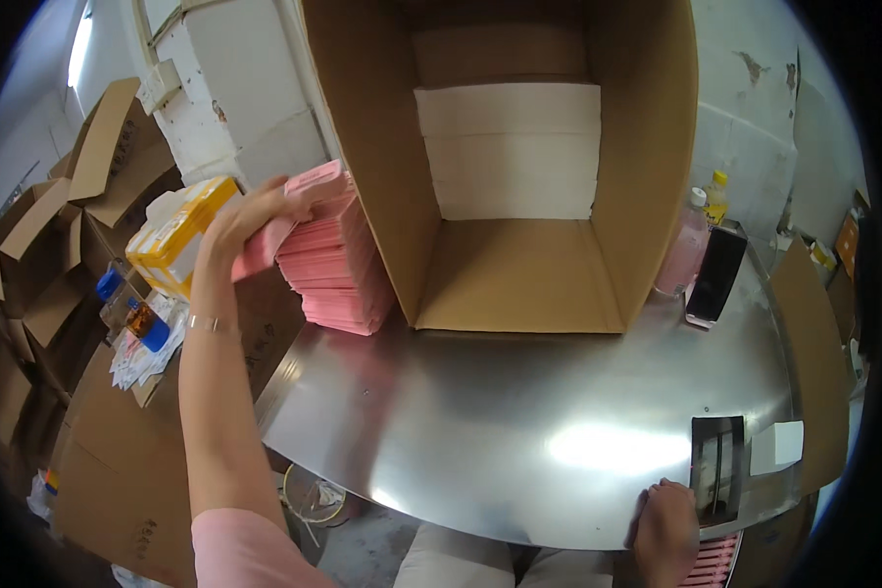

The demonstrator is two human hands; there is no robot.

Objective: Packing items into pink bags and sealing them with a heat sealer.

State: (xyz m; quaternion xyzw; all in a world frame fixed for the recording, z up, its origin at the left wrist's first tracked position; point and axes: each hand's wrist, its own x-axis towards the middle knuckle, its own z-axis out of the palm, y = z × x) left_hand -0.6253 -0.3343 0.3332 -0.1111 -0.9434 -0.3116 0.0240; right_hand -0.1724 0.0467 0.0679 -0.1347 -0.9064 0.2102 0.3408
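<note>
A: On the shiny metal table (519,431), what stands?

B: A big open cardboard box (519,167) tipped on its side, its mouth toward the person, with white flat packs (510,152) stacked at its back. Just left of it, touching its wall, is a stack of pink flat packets (335,265).

A: And the hands?

B: The left hand (250,220) reaches up and grips several pink packets at the top of that stack, fingers wrapped over them. The right hand (664,519) rests curled at the table's near edge beside a dark slot (717,468), holding nothing.

A: The room?

B: White rough walls, loose brown cartons (59,255) on the left, a yellow box (181,235), blue-capped bottles (137,314). Right of the box stand a pink bottle (684,250) and a dark flat object (715,274).

A: Anything unclear?

B: The room's edges are lost in the black rim. More pink packets (713,563) below the slot are cut off.
</note>
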